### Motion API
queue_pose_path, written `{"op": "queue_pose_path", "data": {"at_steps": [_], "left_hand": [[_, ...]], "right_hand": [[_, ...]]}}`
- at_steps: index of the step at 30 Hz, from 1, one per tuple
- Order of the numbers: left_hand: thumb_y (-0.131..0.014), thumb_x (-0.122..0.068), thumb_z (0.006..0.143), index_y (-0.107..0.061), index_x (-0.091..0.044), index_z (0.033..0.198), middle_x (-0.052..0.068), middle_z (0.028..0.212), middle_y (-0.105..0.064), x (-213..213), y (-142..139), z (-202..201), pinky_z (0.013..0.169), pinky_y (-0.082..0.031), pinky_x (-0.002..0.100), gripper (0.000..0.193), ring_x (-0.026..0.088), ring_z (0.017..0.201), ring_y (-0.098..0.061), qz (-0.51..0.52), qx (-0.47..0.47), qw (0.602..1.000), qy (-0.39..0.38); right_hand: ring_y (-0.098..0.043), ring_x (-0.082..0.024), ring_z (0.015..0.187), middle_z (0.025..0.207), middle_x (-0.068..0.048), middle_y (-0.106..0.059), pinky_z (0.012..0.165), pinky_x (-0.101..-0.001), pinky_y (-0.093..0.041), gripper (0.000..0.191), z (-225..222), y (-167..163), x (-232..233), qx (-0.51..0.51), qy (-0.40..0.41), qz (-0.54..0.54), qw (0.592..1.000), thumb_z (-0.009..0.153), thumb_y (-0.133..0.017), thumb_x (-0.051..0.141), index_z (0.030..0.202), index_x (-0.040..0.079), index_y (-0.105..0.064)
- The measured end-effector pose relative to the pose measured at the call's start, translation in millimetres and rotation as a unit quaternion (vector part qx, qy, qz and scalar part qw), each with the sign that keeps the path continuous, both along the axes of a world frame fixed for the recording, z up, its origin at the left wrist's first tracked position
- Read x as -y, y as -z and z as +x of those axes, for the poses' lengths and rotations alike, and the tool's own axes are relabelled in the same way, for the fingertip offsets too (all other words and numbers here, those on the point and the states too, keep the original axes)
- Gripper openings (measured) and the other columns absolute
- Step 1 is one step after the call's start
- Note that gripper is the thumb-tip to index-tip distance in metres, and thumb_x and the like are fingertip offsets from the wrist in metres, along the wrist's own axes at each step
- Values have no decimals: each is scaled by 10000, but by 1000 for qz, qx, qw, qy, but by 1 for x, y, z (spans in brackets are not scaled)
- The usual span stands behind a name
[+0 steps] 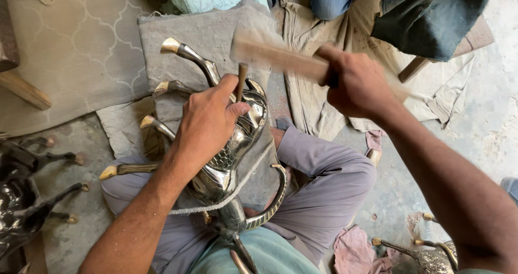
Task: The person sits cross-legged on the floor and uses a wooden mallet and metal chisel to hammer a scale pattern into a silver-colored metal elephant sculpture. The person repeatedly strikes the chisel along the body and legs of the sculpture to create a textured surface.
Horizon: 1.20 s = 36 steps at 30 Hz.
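Metal animal figure (pixel 232 150) lies legs-up across your lap; likely heavy, rigid, slick. Left hand (pixel 208 120) clamps its body and a punch (pixel 242 79); right hand (pixel 359 85) grips a wooden mallet (pixel 278 58).

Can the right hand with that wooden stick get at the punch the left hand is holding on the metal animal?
Probably yes. The right hand holds the wooden stick just above the punch, which stands in the left hand on the metal animal figure. Nothing lies between them.
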State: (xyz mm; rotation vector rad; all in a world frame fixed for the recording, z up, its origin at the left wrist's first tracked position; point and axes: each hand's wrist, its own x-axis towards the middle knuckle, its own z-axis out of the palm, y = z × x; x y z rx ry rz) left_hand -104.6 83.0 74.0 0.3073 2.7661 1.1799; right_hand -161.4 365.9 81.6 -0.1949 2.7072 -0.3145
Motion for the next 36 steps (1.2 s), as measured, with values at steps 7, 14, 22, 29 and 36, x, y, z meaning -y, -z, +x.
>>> {"op": "queue_pose_path", "data": {"at_steps": [7, 14, 22, 29, 36], "left_hand": [[-769, -209, 896, -573, -38, 1066, 192, 776, -703, -7, -8, -4, 669, -514, 536, 311, 429, 803, -714, -33, 31, 997, 58], [-770, -191, 883, -596, -51, 1114, 186, 885, -732, -6, -6, 0, 702, -521, 544, 321, 437, 870, -702, -19, 9, 995, 100], [-770, -161, 885, -610, -62, 1143, 186, 825, -719, 0, 3, -6, 672, -538, 527, 319, 417, 862, -712, -31, -19, 983, 178], [-786, -144, 857, -617, -61, 1151, 177, 759, -711, 2, 0, -11, 604, -539, 504, 349, 402, 800, -722, -16, -29, 973, 229], [-740, -10, 810, -633, -77, 1164, 119, 773, -745, 7, 5, -20, 629, -594, 435, 376, 304, 750, -759, -33, -20, 947, 318]], "right_hand": [[-702, -287, 815, 956, -165, -722, 704, -438, -576, 617, 34, 21, -15, -6, 115, -192, 975, 762, -670, -83, 1339, 90, -537], [-701, -294, 852, 949, -168, -724, 759, -425, -555, 612, 57, 29, -21, -63, 133, -186, 972, 753, -697, -72, 1327, 91, -561], [-692, -240, 867, 989, -133, -712, 732, -394, -556, 474, 97, 40, -14, -57, 214, -251, 942, 768, -674, -71, 1225, 15, -582], [-715, -218, 890, 974, -129, -738, 808, -347, -572, 461, 132, 63, -6, -68, 321, -313, 891, 746, -725, -41, 1180, 2, -573], [-720, -249, 903, 978, -159, -733, 817, -408, -578, 455, 169, 71, 19, -123, 299, -276, 905, 752, -644, -80, 1195, -61, -541]]}}
